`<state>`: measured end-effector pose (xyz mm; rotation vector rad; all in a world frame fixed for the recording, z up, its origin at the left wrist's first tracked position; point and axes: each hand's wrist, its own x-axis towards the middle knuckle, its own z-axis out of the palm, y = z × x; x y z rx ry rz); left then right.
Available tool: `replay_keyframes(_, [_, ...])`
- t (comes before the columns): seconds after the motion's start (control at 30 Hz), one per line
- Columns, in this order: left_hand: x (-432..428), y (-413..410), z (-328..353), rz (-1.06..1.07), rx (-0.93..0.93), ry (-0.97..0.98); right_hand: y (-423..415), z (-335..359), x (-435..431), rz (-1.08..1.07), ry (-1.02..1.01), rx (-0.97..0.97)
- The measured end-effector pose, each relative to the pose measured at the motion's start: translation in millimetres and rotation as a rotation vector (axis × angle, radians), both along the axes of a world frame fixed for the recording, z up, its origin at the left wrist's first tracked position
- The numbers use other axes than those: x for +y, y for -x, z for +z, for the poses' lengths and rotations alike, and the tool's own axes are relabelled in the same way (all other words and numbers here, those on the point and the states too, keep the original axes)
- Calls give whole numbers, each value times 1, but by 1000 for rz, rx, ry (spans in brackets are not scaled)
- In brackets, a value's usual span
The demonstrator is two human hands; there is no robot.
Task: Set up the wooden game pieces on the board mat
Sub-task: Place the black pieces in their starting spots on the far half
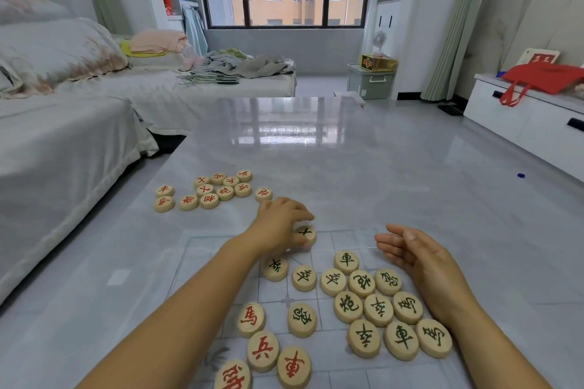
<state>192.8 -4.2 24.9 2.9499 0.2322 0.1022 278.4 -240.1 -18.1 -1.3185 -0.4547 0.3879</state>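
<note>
A see-through board mat (202, 249) with faint grid lines lies on the grey table in front of me. My left hand (281, 224) pinches a round wooden piece with a dark character (306, 234) at the mat's far edge. Beside the mat's right side, my right hand (414, 256) hovers with relaxed fingers and holds nothing. Several dark-lettered pieces (379, 309) lie clustered on the mat between my arms. Several red-lettered pieces (262, 350) sit at the near left of the mat. Another group of red-lettered pieces (208, 193) lies off the mat at the far left.
The glossy table (347, 151) stretches away toward a window. A sofa (63, 123) under a grey cover runs along its left side. At the right stands a white cabinet (521, 114) with a red bag on it.
</note>
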Motion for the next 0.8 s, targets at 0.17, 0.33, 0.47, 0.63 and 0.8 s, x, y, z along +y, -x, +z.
replay_keyframes(0.17, [-1,-14,-9,104,-6,77,-2,0,0,7,-4,17])
replay_keyframes(0.33, [-3,-13,-10,179,-59,193,-3,0,-1,12,9,10])
replay_keyframes(0.47, [26,24,-1,327,-295,539,-4,-2,0,11,23,-5])
replay_keyframes(0.63, [59,68,-23,411,-178,495,-2,-2,2,8,64,-53])
replay_keyframes(0.8, [50,61,-33,426,-211,331,0,-2,2,5,66,-62])
